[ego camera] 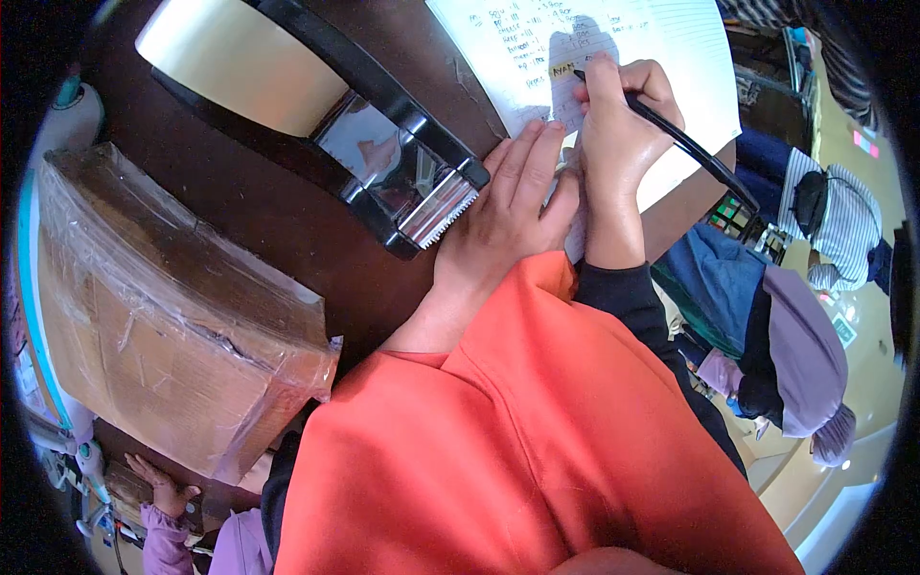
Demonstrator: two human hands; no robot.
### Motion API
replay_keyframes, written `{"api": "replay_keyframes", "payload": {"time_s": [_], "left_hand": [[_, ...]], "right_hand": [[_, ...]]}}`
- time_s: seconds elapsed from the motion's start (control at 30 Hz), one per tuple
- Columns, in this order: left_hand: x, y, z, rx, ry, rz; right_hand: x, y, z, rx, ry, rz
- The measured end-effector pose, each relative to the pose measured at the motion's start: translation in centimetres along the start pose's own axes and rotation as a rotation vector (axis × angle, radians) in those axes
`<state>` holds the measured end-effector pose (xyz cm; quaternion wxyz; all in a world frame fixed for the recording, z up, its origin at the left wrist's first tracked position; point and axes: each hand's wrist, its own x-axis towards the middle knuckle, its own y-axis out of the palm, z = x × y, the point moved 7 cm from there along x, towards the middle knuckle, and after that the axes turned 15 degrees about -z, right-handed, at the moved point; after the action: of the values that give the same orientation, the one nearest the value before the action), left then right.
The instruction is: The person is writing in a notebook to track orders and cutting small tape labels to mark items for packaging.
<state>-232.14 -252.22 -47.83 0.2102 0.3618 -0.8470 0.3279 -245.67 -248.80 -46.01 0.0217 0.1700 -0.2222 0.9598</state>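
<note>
My right hand (pixel 618 136) grips a black pen (pixel 693 149), its tip touching a lined paper page (pixel 683 57) with a handwritten list. A small yellow patch shows by the tip, and the hand's shadow falls across the writing. Flat at the page's lower edge rests my left hand (pixel 503 201), palm down and holding nothing, its fingertips on the paper. Beside its knuckles lies a black tape dispenser (pixel 431 147) carrying a wide, shiny tan tape roll (pixel 244 65). The dispenser's serrated metal cutting edge (pixel 449 219) points towards my left hand.
A cardboard box (pixel 144 345) wrapped in clear tape stands at the left on the dark brown table (pixel 287 208). Beyond it, another person's hand (pixel 169 496) in a lilac sleeve is near the table's edge. Other people (pixel 805 345) stand at the right.
</note>
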Motion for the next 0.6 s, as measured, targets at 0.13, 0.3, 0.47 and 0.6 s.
{"api": "replay_keyframes", "payload": {"time_s": [0.13,0.3,0.47,0.6], "left_hand": [[-0.13,-0.01,0.09,0.019,0.016,-0.004],[0.04,-0.02,-0.02,0.01,0.002,0.007],[-0.09,-0.05,0.16,0.011,0.015,-0.011],[0.05,-0.22,0.05,0.021,0.038,-0.022]], "right_hand": [[-0.28,0.23,0.39,0.091,0.079,-0.008],[0.09,-0.04,0.11,-0.041,-0.042,0.01],[-0.21,0.27,0.13,0.095,0.08,-0.003],[-0.08,0.36,0.37,0.07,0.048,0.005]]}}
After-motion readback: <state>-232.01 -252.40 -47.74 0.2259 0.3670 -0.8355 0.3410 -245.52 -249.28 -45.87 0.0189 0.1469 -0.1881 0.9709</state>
